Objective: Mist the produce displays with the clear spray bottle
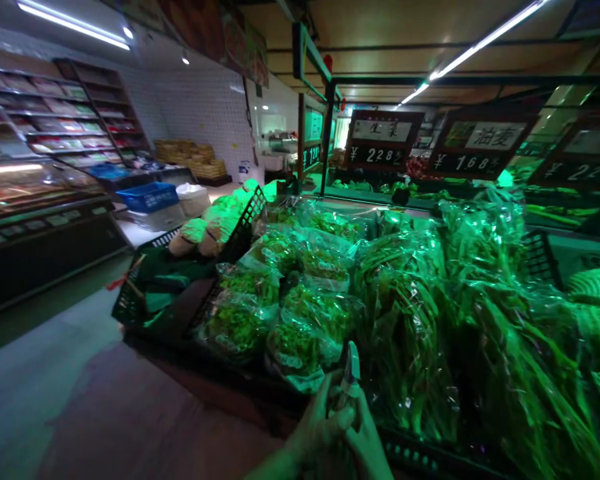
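Carefully: a small pointed tool held right at the wrapped greens

Only the head view is given. Low in the frame, both hands meet in front of the produce counter [430, 453]. The left hand [316, 427] and right hand [367, 443] are closed together around a small tool [351, 367], which looks like a pair of snips or a clip; blur and dim green light keep me from telling which. Each grip is pressed shut on it, and its tip sticks up above the fingers.

Just beyond that tip lie bagged leafy greens [300, 343] in clear film. To the right of the hands sit long bundles of wrapped green stalks [410, 333]. Up and to the left of the grip, a black plastic crate [145, 300] tilts at the counter's edge with pale produce [210, 227] piled in it.

As I judge it, the main risk is the tip. It stands so near the film that a small push forward could puncture a bag or nick the leaves. With two hands crowded on so small a thing, a finger could also be pinched, and the poor light makes aiming harder.
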Demonstrator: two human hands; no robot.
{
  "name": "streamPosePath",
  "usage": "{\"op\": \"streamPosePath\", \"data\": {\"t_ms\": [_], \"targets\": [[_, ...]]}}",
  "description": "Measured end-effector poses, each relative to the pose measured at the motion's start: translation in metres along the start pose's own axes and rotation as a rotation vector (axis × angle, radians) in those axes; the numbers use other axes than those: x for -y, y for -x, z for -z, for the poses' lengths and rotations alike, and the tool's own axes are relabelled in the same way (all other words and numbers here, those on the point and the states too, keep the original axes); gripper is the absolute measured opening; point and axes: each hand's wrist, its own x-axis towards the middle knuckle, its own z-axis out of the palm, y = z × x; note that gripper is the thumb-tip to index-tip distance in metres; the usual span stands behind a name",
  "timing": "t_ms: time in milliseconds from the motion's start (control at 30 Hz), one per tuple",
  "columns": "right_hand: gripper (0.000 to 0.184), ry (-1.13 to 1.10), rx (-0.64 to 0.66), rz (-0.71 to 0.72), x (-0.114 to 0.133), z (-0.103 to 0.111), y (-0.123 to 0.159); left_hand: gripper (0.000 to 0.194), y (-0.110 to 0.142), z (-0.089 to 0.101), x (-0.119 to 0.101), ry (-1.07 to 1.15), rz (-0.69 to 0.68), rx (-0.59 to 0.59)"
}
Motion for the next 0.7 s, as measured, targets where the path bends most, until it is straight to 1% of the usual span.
{"op": "streamPosePath", "data": {"t_ms": [67,100,200,300,400,433,500,567,600,633,700], "targets": [[0.060,-0.031,0.047,-0.034,-0.003,-0.045,-0.004,0.077,0.020,0.033,-0.015,0.037,-0.041,-0.082],[0.060,-0.046,0.092,-0.035,-0.004,-0.067,-0.005,0.076,0.030,0.048,-0.022,0.049,-0.064,-0.130],[0.055,-0.070,0.281,-0.027,-0.002,-0.129,-0.007,0.070,0.060,0.090,-0.041,0.021,-0.162,-0.306],[0.051,-0.054,0.465,-0.007,0.001,-0.182,-0.006,0.062,0.088,0.128,-0.056,0.050,-0.238,-0.472],[0.051,-0.030,0.613,-0.003,0.004,-0.227,-0.003,0.042,0.115,0.170,-0.067,0.077,-0.240,-0.620],[0.051,-0.016,0.647,-0.018,0.004,-0.240,-0.001,0.039,0.124,0.183,-0.071,0.052,-0.219,-0.671],[0.053,0.010,0.686,-0.051,0.005,-0.261,0.003,0.043,0.138,0.207,-0.077,-0.037,-0.164,-0.769],[0.053,0.007,0.711,-0.063,0.005,-0.274,0.006,0.045,0.148,0.222,-0.083,-0.113,-0.124,-0.842],[0.052,-0.001,0.716,-0.058,0.005,-0.278,0.006,0.043,0.150,0.225,-0.084,-0.129,-0.127,-0.847],[0.050,-0.010,0.715,-0.048,0.004,-0.280,0.007,0.039,0.151,0.226,-0.085,-0.122,-0.144,-0.824],[0.046,-0.020,0.685,-0.022,0.002,-0.277,0.006,0.034,0.146,0.219,-0.085,-0.079,-0.187,-0.738]]}}
